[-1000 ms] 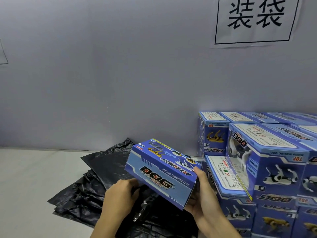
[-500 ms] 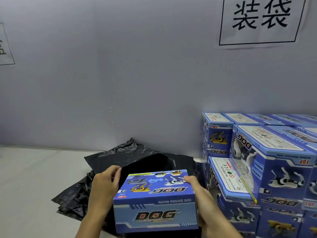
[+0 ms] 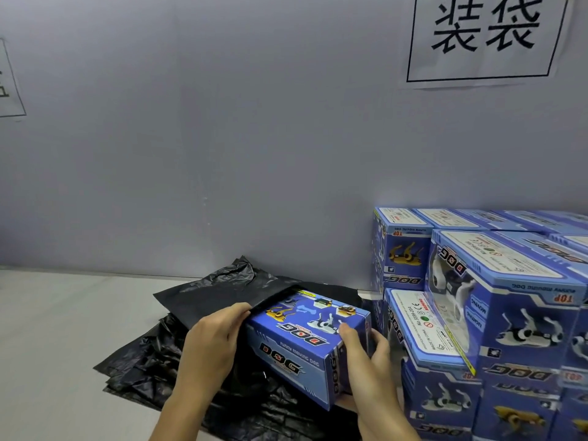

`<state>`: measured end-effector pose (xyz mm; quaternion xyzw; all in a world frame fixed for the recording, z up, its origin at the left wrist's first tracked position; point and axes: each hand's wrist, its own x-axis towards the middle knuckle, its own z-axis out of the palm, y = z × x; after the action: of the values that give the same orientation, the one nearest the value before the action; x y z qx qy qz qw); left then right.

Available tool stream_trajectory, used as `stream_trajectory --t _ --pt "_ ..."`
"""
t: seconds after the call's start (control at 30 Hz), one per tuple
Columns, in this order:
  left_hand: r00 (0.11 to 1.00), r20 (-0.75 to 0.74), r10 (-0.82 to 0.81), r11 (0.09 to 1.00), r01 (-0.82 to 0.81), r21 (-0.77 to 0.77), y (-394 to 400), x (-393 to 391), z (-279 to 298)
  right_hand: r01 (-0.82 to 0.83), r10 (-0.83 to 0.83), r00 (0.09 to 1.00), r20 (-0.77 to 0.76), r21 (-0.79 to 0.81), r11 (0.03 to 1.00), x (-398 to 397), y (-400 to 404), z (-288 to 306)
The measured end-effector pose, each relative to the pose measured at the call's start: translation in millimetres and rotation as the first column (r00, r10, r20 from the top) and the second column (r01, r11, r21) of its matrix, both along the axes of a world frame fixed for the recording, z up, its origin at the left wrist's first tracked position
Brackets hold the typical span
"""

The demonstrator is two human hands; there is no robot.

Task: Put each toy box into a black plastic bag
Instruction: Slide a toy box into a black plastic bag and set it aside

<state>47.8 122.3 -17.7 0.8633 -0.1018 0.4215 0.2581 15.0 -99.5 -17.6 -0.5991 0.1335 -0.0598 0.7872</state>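
Note:
A blue toy box (image 3: 305, 342) printed with "DOG" lies on its side, its far end inside the mouth of a black plastic bag (image 3: 222, 294). My right hand (image 3: 366, 364) grips the box's near right end, thumb on top. My left hand (image 3: 213, 342) pinches the bag's upper edge and holds the mouth up over the box. More black bags (image 3: 143, 364) lie in a crumpled pile underneath.
A stack of identical blue toy boxes (image 3: 496, 313) fills the right side, close to my right hand. The grey wall (image 3: 222, 154) stands right behind the bags, with a paper sign (image 3: 486, 36) on it. The pale table top (image 3: 57, 329) extends to the left.
The box has moved forward from in front of me into the bag's mouth. My left hand has lifted the bag's edge over the box's far end.

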Motion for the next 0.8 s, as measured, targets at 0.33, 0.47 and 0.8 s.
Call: stream_trajectory --t 0.33,0.47,0.8 --pt "0.953 -0.004 -0.304 0.914 0.29 -0.282 -32.8 -3.7 2.5 -0.069 0.073 0.997 -0.019 0.184 0.98 -3.8 5.2 -2.1" --pt "0.95 -0.027 -0.312 0.828 0.258 -0.499 -38.8 -5.8 5.5 -0.086 0.087 0.996 0.008 0.242 0.966 -4.1 4.8 -1.3" --pt "0.927 -0.369 -0.066 0.341 -0.327 -0.881 -37.7 3.4 -1.3 -0.12 0.102 0.992 0.079 0.275 0.954 -3.0 4.0 -2.3"
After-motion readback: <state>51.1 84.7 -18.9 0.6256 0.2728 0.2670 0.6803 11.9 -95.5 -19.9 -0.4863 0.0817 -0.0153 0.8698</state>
